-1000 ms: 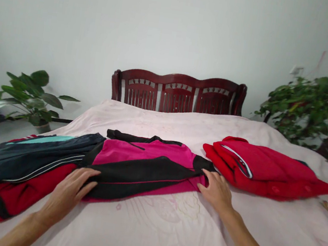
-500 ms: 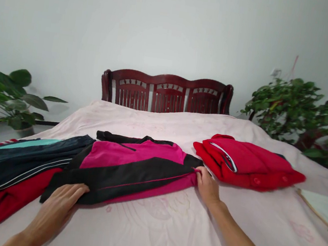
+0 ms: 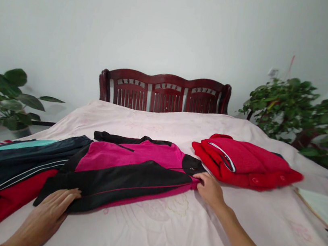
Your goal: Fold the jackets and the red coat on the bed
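Observation:
A magenta and black long-sleeved top [image 3: 128,158] lies sideways across the bed, its black sleeve stretched along the near side. With fingers laid over its near left end, my left hand [image 3: 51,209] grips the black fabric; the thumb is hidden. My right hand [image 3: 211,188] pinches the magenta edge at the right end between thumb and fingers. Left of the top lie dark trousers [image 3: 24,164] with white piping, spread over a red garment [image 3: 2,206]. A pile of folded red clothes [image 3: 246,163] sits just beyond my right hand.
The bed has a pale pink sheet [image 3: 147,243] and a dark red wooden headboard [image 3: 168,95] against the wall. Leafy plants stand on both sides, one at the left [image 3: 11,97] and others at the right [image 3: 282,107]. A pale flat item [image 3: 323,208] lies at the right edge.
My left hand has shifted slightly left with the top's near end, and the fabric looks smoother. My right hand keeps its pinch at the right end, where more of the black corner shows.

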Tool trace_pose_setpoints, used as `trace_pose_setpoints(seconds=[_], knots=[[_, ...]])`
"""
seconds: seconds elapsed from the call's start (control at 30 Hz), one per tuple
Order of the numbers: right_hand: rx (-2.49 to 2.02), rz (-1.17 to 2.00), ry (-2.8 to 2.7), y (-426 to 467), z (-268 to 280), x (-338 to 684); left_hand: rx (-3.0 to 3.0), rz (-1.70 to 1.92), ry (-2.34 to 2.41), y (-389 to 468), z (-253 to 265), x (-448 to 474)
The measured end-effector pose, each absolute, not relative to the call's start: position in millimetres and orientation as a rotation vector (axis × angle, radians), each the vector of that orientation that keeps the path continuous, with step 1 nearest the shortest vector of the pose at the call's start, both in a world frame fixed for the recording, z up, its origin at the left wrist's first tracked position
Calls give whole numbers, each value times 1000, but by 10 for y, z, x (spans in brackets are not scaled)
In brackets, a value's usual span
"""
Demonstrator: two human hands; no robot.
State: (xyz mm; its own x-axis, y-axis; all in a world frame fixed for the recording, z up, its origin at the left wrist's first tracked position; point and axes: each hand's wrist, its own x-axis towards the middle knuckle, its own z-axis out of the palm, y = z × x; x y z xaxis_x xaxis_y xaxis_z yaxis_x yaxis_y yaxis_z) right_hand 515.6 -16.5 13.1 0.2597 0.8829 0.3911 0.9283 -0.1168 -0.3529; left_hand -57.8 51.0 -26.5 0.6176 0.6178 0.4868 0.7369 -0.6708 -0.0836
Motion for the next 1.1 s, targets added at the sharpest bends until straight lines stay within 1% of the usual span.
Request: trace_pose_setpoints(seconds=[0.1,0.2,0.27,0.37,0.47,0.57,0.67,0.8,0.97,1.1], knots=[[-1888,-260,-1749,-147,357,4960,-2579,-588,-1074,439,-105,-453],[-1682,-433,-1921,-77,504,4519,-2575,-485,-1029,404,73,-208],[-1593,-488,-2060,-12,463,4217,-2563,-409,-1011,414,120,-59],[-1539,-491,-2286,82,198,4028,-2578,-299,-945,455,63,-6],[-1621,-479,-2383,133,-85,4240,-2587,-235,-900,490,-34,-197],[-1707,-520,-2360,82,-171,4611,-2555,-241,-921,508,-84,-501],[-1620,-600,-2382,-71,-98,4866,-2503,-239,-990,508,-93,-708],[-1361,-676,-2563,-186,6,4930,-2497,-256,-1089,518,-81,-644],[-1430,-737,-2522,15,153,4799,-2521,-350,-1226,600,19,-419],[-1398,-747,-2380,-38,373,4780,-2543,-419,-1182,491,193,-511]])
